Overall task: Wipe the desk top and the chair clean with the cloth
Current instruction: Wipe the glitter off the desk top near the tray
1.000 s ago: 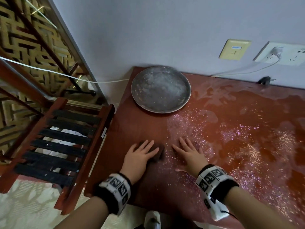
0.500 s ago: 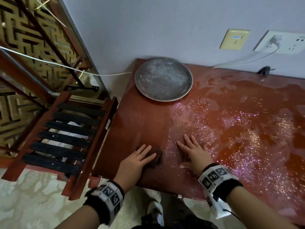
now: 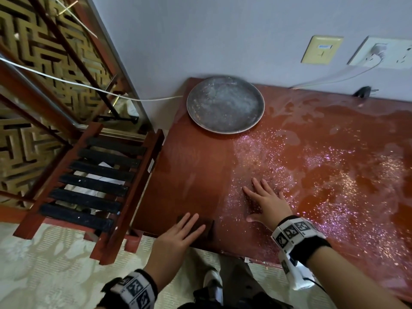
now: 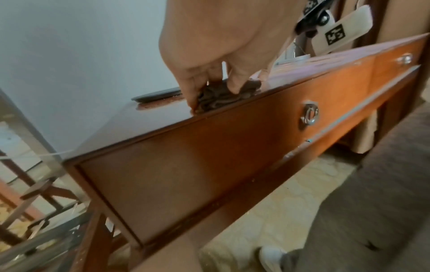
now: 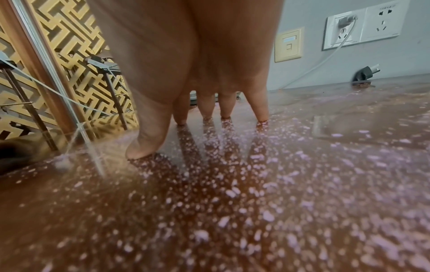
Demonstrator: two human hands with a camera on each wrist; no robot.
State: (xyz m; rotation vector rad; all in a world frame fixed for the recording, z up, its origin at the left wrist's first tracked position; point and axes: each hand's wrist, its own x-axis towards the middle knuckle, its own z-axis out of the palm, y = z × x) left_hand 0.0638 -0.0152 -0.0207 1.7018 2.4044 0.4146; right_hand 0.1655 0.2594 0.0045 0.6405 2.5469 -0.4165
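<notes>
My left hand (image 3: 180, 231) lies flat on a dark brown cloth (image 3: 208, 226) at the near left edge of the red-brown desk top (image 3: 200, 166). In the left wrist view its fingers (image 4: 235, 81) press the crumpled cloth (image 4: 218, 100) right at the front lip. My right hand (image 3: 266, 200) rests beside it, palm down with fingers spread, holding nothing; its fingertips (image 5: 206, 112) touch the wet, speckled surface. Pale specks and wet smears cover the desk's middle and right part; the strip on the left looks dry and plain.
A round grey metal tray (image 3: 225, 104) sits at the back left corner. Wall sockets (image 3: 383, 53), a white cable and a loose black plug (image 3: 362, 92) line the back edge. A slatted wooden rack (image 3: 95, 181) stands left of the desk. Below the top is a drawer handle (image 4: 309, 115).
My left hand has drawn the cloth back toward me, from mid-desk to the front edge. The right hand has stayed flat in about the same spot.
</notes>
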